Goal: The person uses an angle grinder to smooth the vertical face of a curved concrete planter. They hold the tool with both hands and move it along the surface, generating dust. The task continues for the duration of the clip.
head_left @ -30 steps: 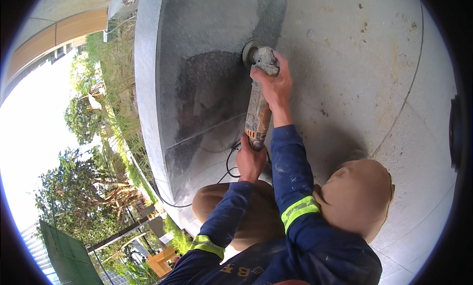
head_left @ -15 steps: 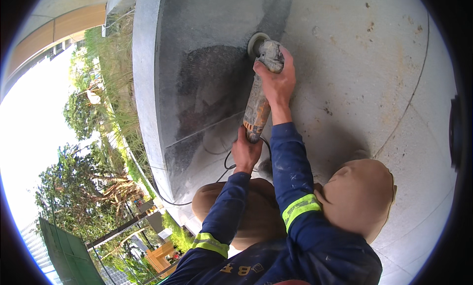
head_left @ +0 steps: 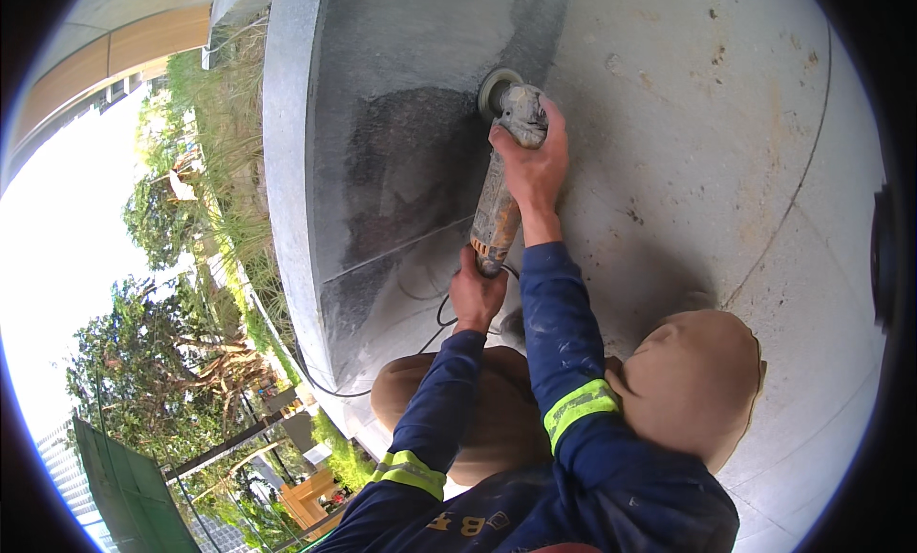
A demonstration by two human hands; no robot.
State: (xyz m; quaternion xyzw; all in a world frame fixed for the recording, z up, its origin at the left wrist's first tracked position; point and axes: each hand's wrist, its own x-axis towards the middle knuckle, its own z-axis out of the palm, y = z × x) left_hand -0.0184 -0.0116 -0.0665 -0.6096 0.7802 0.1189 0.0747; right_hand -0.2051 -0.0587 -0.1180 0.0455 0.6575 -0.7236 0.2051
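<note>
My right hand [head_left: 535, 166] is wrapped round the head of a dust-caked grey and orange angle grinder [head_left: 497, 204]. My left hand [head_left: 476, 295] grips the rear end, where a black cable [head_left: 339, 393] hangs away in loops. The grinder's round disc [head_left: 497, 90] is against a dark, mottled grey stone surface [head_left: 401, 161], which has a darker patch and a thin seam lower down. Part of the disc is hidden behind the tool's head.
A pale edge [head_left: 287, 171] bounds the stone on the left, with grass, trees [head_left: 124, 352] and green sheeting [head_left: 124, 486] beyond. A lighter, speckled surface [head_left: 688, 142] with curved-looking joints lies to the right. My brown-trousered knees [head_left: 688, 381] are folded below the hands.
Both hands and the grinder have shifted a little upward since a second ago, the disc slightly to the right too, then dipped very slightly since half a second ago. The grip is unchanged.
</note>
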